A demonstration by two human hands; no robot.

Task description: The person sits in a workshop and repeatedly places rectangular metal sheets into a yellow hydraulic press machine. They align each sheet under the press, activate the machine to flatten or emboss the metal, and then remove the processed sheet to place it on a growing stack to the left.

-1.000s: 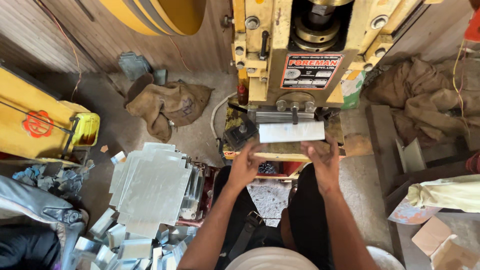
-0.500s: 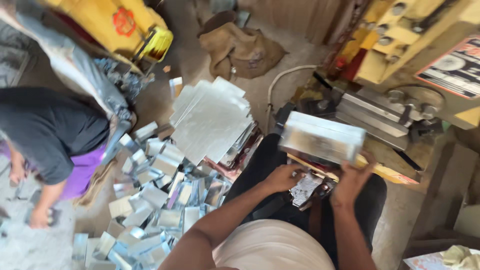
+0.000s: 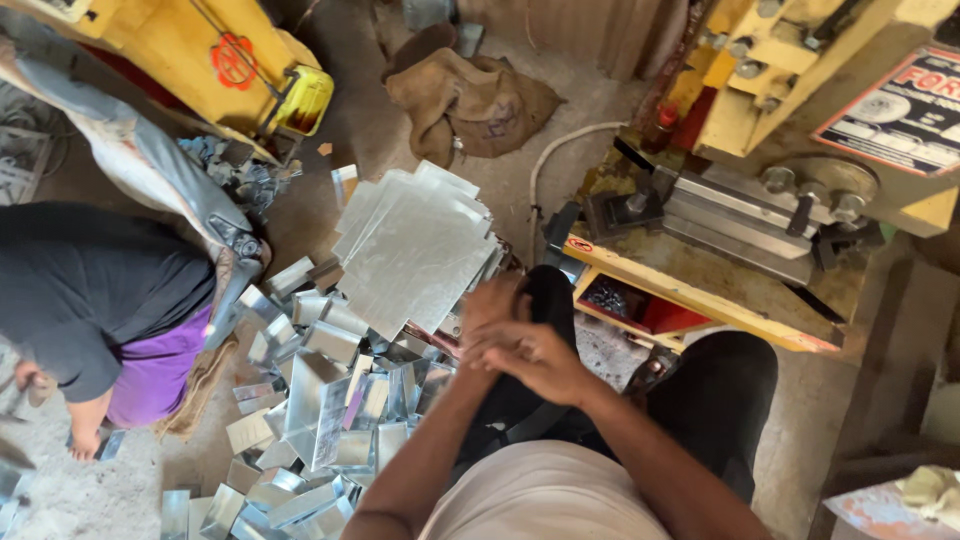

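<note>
Head view: right hand [image 3: 535,355] crosses over left hand [image 3: 492,305] above knee

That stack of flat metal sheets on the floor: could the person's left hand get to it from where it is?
Probably yes. The left hand sits just beside the stack of flat metal sheets, with nothing between them and the stack's top uncovered.

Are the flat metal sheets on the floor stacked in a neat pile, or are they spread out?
Loosely stacked: the flat metal sheets overlap, fanned askew with corners sticking out. The bent pieces beside them lie scattered.
</note>
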